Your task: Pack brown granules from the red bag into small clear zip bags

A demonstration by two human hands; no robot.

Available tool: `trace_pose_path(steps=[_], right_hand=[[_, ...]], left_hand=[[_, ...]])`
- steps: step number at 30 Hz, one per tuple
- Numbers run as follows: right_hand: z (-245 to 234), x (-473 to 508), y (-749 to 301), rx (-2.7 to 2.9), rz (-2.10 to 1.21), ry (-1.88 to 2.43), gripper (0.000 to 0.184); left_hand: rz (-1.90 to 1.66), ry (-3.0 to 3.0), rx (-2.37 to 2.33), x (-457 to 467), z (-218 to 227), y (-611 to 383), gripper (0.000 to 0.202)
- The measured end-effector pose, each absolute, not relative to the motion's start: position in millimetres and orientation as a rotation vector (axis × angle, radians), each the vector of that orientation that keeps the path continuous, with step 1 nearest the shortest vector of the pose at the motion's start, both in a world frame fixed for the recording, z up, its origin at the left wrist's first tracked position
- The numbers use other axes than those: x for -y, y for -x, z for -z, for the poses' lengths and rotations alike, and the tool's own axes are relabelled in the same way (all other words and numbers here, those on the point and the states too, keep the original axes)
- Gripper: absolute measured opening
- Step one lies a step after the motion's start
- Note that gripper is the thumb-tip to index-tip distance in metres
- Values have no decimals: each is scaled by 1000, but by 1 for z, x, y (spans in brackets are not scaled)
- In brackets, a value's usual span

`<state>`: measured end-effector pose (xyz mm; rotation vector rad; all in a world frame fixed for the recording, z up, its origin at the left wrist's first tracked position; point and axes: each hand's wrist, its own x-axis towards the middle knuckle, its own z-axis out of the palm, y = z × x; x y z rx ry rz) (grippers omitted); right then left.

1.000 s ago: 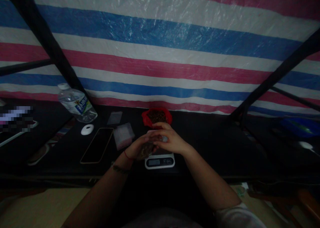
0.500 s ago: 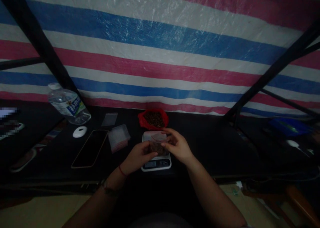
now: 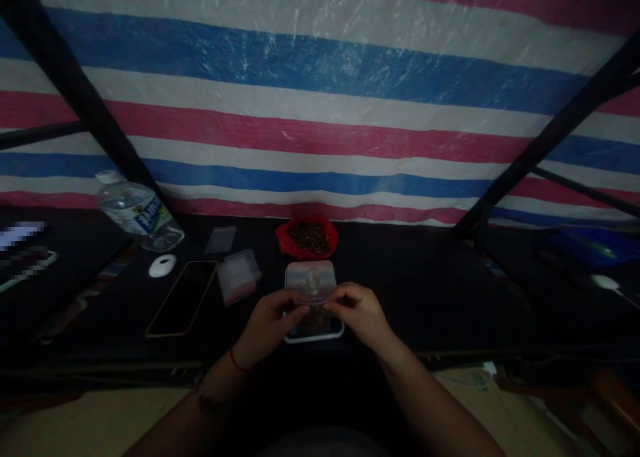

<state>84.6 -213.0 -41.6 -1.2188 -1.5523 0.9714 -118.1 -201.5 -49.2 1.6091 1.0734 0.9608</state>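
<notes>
A small clear plastic zip bag [image 3: 316, 318] with dark brown bits inside hangs upright between my hands. My left hand [image 3: 267, 322] pinches its left top corner with thumb and fingers, while my right hand [image 3: 364, 315] pinches the right one. Below and behind the bag is a white kitchen scale [image 3: 296, 271], its display hidden by the bag and fingers. Just past the scale lies an opened red bag [image 3: 281, 242] filled with small brown pieces [image 3: 311, 235].
To the left are a stack of clear zip bags [image 3: 239, 277], one separate zip bag [image 3: 221, 239], a phone [image 3: 183, 299], a white mouse-like object [image 3: 163, 265] and a large plastic bottle [image 3: 140, 213]. A striped sheet [image 3: 320, 103] rises behind the black table.
Both hands have drawn the zip bag slightly toward me and lower, off the middle of the scale's plate. Their grip has shifted to pinches at its top edge, and the display is now covered.
</notes>
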Motion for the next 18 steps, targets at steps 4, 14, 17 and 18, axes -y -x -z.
trace_pose_path(steps=[4, 14, 17, 18], right_hand=[[43, 215, -86, 1553, -964, 1187, 7], [43, 222, -84, 1538, -908, 1197, 9], [43, 225, -80, 1544, -893, 1177, 8], [43, 225, -79, 1550, -882, 1165, 7]], left_hand=[[-979, -1547, -1123, 205, 47, 122, 21], [-974, -1651, -1055, 205, 46, 127, 16], [-966, -1672, -1057, 208, 43, 125, 17], [-956, -1696, -1058, 209, 41, 125, 16]])
